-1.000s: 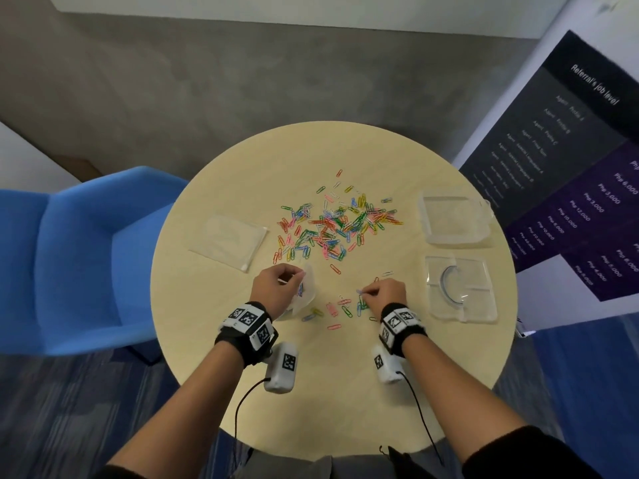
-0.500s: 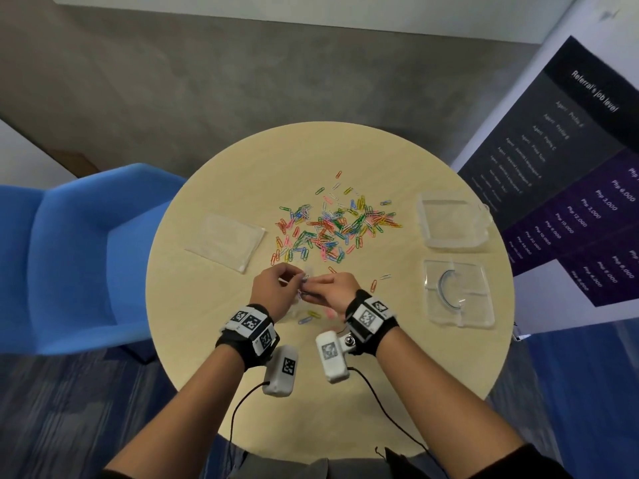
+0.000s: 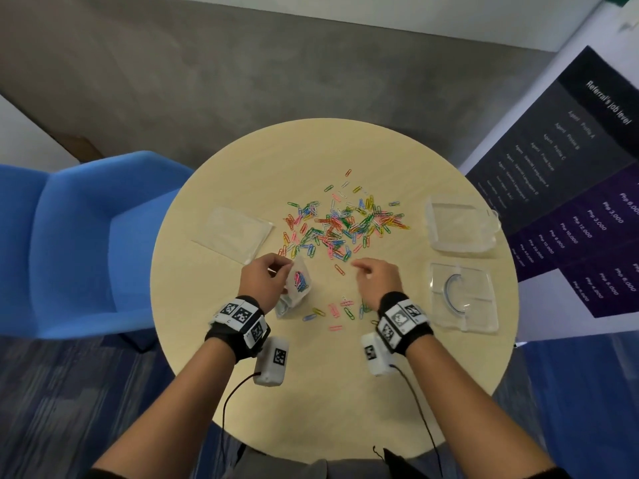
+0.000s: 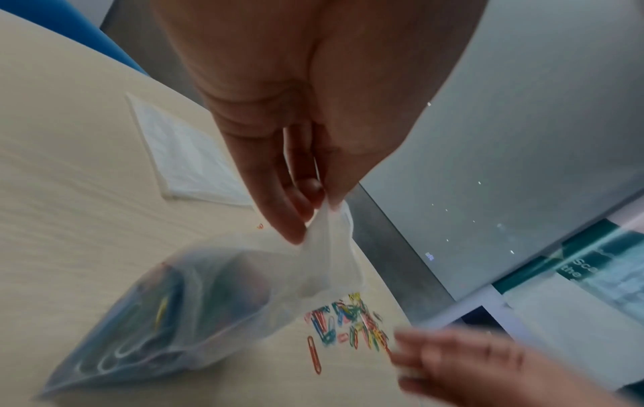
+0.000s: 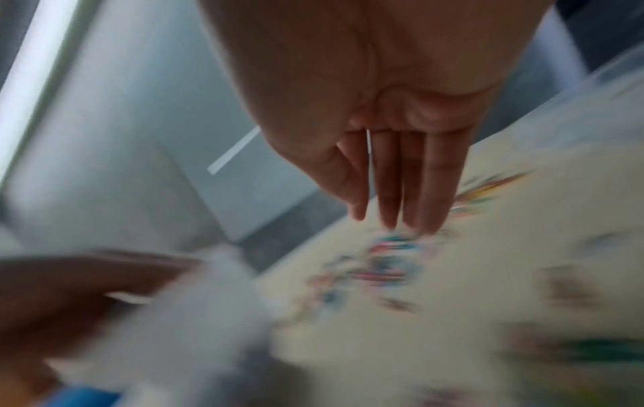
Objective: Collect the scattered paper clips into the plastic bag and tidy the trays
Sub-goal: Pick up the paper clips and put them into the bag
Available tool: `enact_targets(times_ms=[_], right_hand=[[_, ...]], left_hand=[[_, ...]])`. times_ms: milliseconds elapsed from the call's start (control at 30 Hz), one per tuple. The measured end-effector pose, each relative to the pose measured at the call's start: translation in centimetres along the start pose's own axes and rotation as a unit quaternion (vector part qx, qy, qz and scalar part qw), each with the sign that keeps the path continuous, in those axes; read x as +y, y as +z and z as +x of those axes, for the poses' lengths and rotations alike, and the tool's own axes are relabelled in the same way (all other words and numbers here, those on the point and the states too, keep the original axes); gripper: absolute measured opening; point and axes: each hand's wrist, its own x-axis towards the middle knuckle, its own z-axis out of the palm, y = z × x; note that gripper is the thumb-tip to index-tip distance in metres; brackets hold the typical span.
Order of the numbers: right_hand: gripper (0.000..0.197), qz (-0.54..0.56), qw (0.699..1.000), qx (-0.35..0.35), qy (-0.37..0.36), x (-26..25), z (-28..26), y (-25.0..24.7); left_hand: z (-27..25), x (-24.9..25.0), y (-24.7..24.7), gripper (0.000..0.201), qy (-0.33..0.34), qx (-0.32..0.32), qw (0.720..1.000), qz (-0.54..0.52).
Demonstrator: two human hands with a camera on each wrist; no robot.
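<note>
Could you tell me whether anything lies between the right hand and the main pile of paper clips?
Nothing visible does: only bare round wooden table separates the right hand from the colourful paper clip pile.

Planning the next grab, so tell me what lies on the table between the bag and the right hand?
In the head view, one orange paper clip lies alone on bare table between the plastic bag and the right hand.

The see-through plastic bag [image 3: 298, 284], partly filled with clips, is held up by its top. Colourful paper clips [image 3: 340, 224] are spread behind it. Two clear trays [image 3: 461, 227] are placed at the right.
</note>
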Motion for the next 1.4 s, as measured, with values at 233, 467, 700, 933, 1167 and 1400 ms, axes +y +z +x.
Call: enact_targets(times_ms=[233, 467, 700, 933, 1167, 1400], right_hand=[[0.058, -0.243, 0.965, -0.095, 0.031, 6.6, -0.5, 3.5], [0.059, -0.354, 0.901, -0.128, -0.214, 2.8, -4.2, 7.2], [0.076, -0.498, 0.755, -0.240, -0.353, 4.9, -5.9, 8.0], [0.049, -0.434, 0.836, -0.142, -0.304, 2.1, 1.2, 3.9], [0.058, -0.419, 0.854, -0.223, -0.213, 4.2, 1.2, 4.6], [0.106, -0.232, 0.968, -0.097, -0.006, 9.3, -5.2, 0.7]], left_hand=[[-0.2, -1.4, -1.9, 0.009, -0.010, 0.026, 0.999, -0.019], [-0.8, -2.3, -2.8, 0.010, -0.014, 0.041, 0.999, -0.032], [-1.2, -2.9, -4.0, 0.010, -0.009, 0.051, 0.998, -0.046], [-1.9, -3.8, -3.6, 0.009, -0.025, 0.058, 0.997, -0.053], [-2.2, -2.8, -2.9, 0.010, -0.020, 0.046, 0.998, -0.040], [-1.7, -3.1, -2.6, 0.009, -0.020, 0.047, 0.998, -0.042]])
